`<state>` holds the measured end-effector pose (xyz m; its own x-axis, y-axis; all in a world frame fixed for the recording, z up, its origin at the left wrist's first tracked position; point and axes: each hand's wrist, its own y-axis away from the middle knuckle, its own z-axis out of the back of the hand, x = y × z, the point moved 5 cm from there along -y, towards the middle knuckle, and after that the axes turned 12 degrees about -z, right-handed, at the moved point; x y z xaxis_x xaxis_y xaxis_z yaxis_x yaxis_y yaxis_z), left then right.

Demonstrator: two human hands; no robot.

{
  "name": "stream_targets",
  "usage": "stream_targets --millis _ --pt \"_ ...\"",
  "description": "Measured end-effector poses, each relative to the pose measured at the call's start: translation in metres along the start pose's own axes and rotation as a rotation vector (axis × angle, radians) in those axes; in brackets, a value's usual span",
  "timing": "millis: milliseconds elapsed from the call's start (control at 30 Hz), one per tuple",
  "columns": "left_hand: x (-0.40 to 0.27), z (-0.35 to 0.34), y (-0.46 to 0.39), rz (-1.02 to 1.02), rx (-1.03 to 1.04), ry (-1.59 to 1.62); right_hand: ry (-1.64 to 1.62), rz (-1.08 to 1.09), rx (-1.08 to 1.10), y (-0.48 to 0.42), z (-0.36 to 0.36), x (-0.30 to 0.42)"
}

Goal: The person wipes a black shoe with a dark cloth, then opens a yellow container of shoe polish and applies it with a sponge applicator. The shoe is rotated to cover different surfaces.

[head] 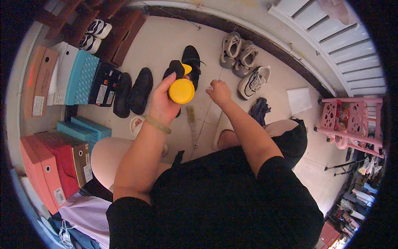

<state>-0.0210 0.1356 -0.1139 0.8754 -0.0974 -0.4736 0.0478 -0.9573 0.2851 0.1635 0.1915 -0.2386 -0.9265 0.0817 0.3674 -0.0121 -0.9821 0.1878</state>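
Observation:
My left hand grips a yellow-capped container, its round lid facing up at the camera. A black sponge-like piece with a yellow part shows just beyond the lid; I cannot tell whether it joins the container. Behind it on the tiles is a black lace-up shoe, partly covered. My right hand is held over the floor with its fingers loosely curled and nothing visible in them. Between my feet lies a brush with pale bristles and a long handle.
Black shoes stand at the left by stacked shoeboxes. Grey-brown shoes, a white sneaker and a dark cloth are at the right. Farther right are a white sheet and a pink rack.

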Motion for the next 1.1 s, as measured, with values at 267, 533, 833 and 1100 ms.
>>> stream_targets --millis 267,533,833,1100 --pt "0.001 -0.001 -0.001 -0.035 -0.023 -0.007 0.187 0.064 -0.148 -0.011 0.015 0.008" --pt "-0.004 -0.004 0.006 -0.023 0.024 -0.021 -0.455 0.062 -0.080 -0.016 0.067 0.041" --pt "-0.013 -0.049 0.034 -0.046 0.189 -0.096 -0.921 0.138 0.570 0.053 0.173 0.135" --pt "-0.026 -0.066 0.056 -0.108 0.236 -0.196 -0.867 0.198 0.539 0.080 0.195 0.137"
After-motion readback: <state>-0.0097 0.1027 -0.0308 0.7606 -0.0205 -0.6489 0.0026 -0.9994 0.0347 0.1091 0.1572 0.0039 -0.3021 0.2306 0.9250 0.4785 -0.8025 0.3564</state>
